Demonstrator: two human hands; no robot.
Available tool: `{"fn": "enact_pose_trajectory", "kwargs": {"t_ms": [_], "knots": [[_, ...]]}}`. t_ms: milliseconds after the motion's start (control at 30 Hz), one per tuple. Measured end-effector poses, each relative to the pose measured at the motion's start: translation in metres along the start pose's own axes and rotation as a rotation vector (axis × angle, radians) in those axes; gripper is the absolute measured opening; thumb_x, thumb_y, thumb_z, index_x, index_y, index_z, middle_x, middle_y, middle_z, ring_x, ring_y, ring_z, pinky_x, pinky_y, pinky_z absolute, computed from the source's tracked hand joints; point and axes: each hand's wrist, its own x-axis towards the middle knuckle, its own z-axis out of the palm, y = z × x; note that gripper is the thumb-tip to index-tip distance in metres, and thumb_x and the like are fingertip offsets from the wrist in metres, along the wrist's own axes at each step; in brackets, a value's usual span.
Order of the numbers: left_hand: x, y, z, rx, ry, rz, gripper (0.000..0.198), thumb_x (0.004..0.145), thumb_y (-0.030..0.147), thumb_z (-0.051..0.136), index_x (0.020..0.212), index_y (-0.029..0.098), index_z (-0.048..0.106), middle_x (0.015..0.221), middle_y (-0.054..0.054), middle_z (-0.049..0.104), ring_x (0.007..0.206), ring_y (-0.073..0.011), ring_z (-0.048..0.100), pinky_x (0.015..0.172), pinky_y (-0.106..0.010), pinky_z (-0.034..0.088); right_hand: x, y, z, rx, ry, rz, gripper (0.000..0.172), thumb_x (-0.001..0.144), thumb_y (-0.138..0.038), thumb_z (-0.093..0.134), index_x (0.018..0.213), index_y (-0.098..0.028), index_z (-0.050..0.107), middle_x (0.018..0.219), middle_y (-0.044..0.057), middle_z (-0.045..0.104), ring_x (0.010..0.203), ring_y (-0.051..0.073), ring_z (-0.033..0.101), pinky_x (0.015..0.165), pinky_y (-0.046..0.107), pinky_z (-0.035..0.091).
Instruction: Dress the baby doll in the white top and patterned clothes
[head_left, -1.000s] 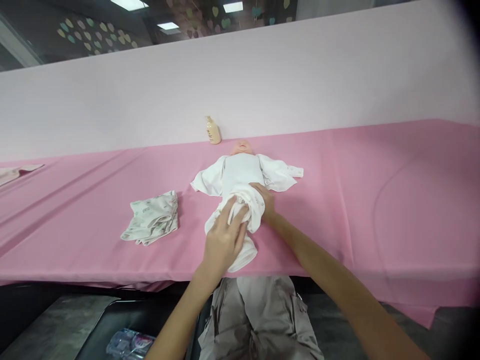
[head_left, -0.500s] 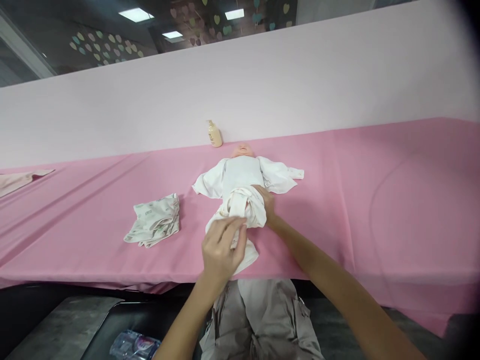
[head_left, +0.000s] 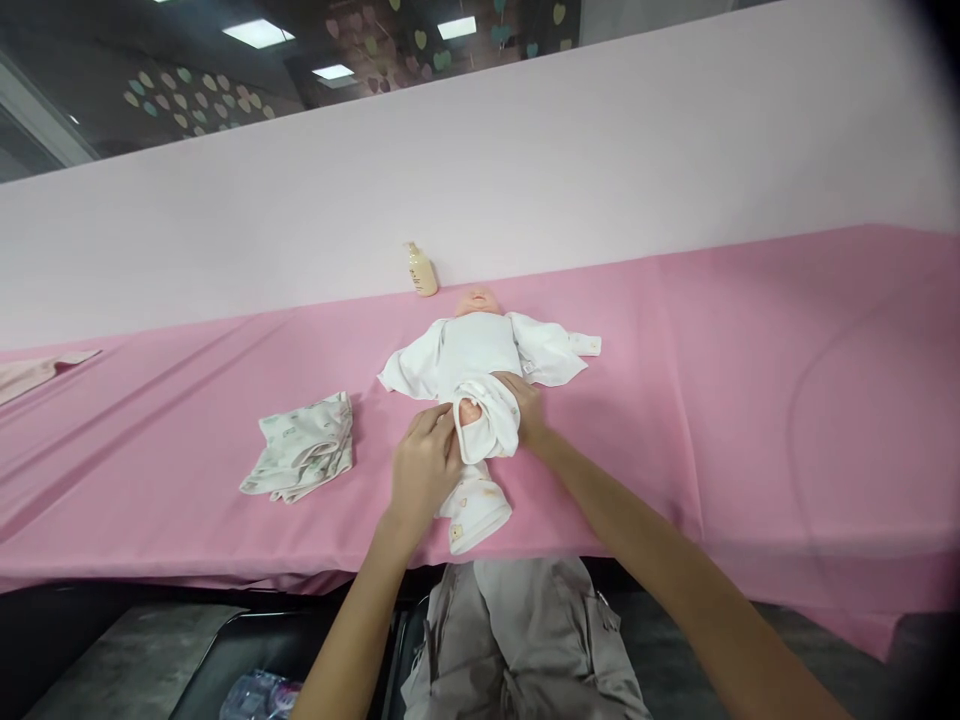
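Note:
A baby doll in a white long-sleeved top lies on its back, its head away from me and both sleeves spread out. White baby trousers are bunched about its lower body, with a bit of skin-coloured doll showing in the round opening. One printed trouser leg trails toward me. My left hand pinches the left rim of the bunched cloth. From the right, my right hand closes round the bunch; its fingertips are partly hidden behind the fabric.
Pink cloth covers the table up to a white wall. A folded printed cloth lies left of the doll. Behind it stands a cream pump bottle. A plastic bottle rests on a black chair below the table edge.
My left hand has moved up and slightly left, from above the cloth to its left rim. The bunch has turned so its opening shows, and the trailing trouser leg is more exposed.

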Motion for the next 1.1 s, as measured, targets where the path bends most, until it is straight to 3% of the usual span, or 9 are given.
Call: {"fn": "enact_pose_trajectory", "kwargs": {"t_ms": [133, 267, 400, 467, 567, 633, 867, 967, 1100], "knots": [[0.005, -0.006, 0.012, 0.064, -0.121, 0.060, 0.025, 0.086, 0.017, 0.052, 0.105, 0.008, 0.065, 0.103, -0.016, 0.066, 0.095, -0.0297, 0.061, 0.080, -0.041, 0.052, 0.000, -0.002, -0.001, 0.014, -0.005, -0.040, 0.031, 0.095, -0.032, 0.044, 0.105, -0.014, 0.068, 0.102, 0.014, 0.071, 0.096, 0.025, 0.066, 0.084, 0.035, 0.055], [0.017, -0.021, 0.014, 0.013, -0.110, 0.101, 0.019, 0.079, 0.016, 0.059, 0.097, 0.011, 0.065, 0.099, -0.013, 0.067, 0.084, -0.0270, 0.062, 0.071, -0.039, 0.052, 0.000, -0.006, 0.001, 0.021, -0.025, -0.001, 0.028, 0.093, -0.032, 0.047, 0.103, -0.017, 0.068, 0.102, 0.013, 0.071, 0.096, 0.025, 0.066, 0.086, 0.036, 0.054], [0.029, -0.022, -0.008, -0.282, 0.314, 0.103, 0.021, 0.083, 0.006, 0.050, 0.077, 0.017, 0.066, 0.081, -0.003, 0.069, 0.076, -0.0180, 0.063, 0.069, -0.031, 0.050, 0.002, -0.008, 0.003, 0.068, -0.050, 0.066, 0.029, 0.090, -0.037, 0.050, 0.099, -0.017, 0.068, 0.097, 0.014, 0.070, 0.095, 0.028, 0.065, 0.086, 0.041, 0.053], [0.034, -0.012, -0.017, -0.532, 0.397, 0.142, 0.025, 0.086, 0.003, 0.048, 0.085, 0.018, 0.068, 0.086, -0.002, 0.069, 0.083, -0.0158, 0.064, 0.076, -0.031, 0.051, 0.002, -0.008, 0.004, 0.091, -0.054, 0.079, 0.030, 0.089, -0.039, 0.050, 0.101, -0.017, 0.068, 0.099, 0.015, 0.069, 0.096, 0.029, 0.064, 0.088, 0.043, 0.052], [0.039, 0.006, -0.017, -0.653, 0.167, 0.354, 0.021, 0.088, 0.007, 0.054, 0.097, 0.019, 0.069, 0.096, -0.004, 0.069, 0.093, -0.0167, 0.064, 0.084, -0.033, 0.051, 0.000, -0.006, 0.003, 0.103, -0.071, 0.090, 0.027, 0.090, -0.036, 0.050, 0.102, -0.018, 0.066, 0.101, 0.013, 0.069, 0.097, 0.027, 0.063, 0.088, 0.041, 0.051], [0.039, 0.010, -0.008, -0.581, 0.112, 0.424, 0.018, 0.087, 0.009, 0.058, 0.095, 0.019, 0.070, 0.095, -0.005, 0.069, 0.095, -0.0175, 0.063, 0.086, -0.034, 0.051, -0.001, -0.005, 0.004, 0.091, -0.069, 0.064, 0.023, 0.088, -0.035, 0.055, 0.099, -0.017, 0.066, 0.099, 0.012, 0.069, 0.096, 0.025, 0.062, 0.088, 0.038, 0.051], [0.037, -0.019, 0.020, -0.872, 0.081, 0.044, 0.028, 0.074, 0.024, 0.077, 0.099, 0.021, 0.066, 0.102, -0.005, 0.069, 0.103, -0.0211, 0.064, 0.094, -0.039, 0.050, 0.001, -0.007, 0.010, 0.053, 0.021, 0.089, 0.023, 0.087, -0.030, 0.060, 0.102, -0.015, 0.066, 0.097, 0.010, 0.070, 0.092, 0.022, 0.063, 0.086, 0.035, 0.051], [0.040, -0.018, 0.024, -0.906, 0.035, 0.009, 0.041, 0.067, 0.027, 0.083, 0.102, 0.021, 0.063, 0.108, -0.006, 0.068, 0.109, -0.0239, 0.062, 0.100, -0.042, 0.047, 0.003, -0.012, 0.007, 0.060, 0.043, 0.105, 0.023, 0.083, -0.033, 0.062, 0.097, -0.015, 0.067, 0.092, 0.010, 0.070, 0.089, 0.023, 0.063, 0.082, 0.036, 0.052], [0.045, -0.006, 0.034, -0.873, 0.057, -0.010, 0.075, 0.065, 0.034, 0.085, 0.129, 0.023, 0.048, 0.115, -0.006, 0.066, 0.119, -0.0251, 0.056, 0.108, -0.046, 0.038, 0.003, -0.015, 0.004, 0.131, 0.002, 0.241, 0.022, 0.083, -0.037, 0.059, 0.090, -0.016, 0.063, 0.085, 0.010, 0.067, 0.082, 0.025, 0.063, 0.076, 0.040, 0.054]]}}
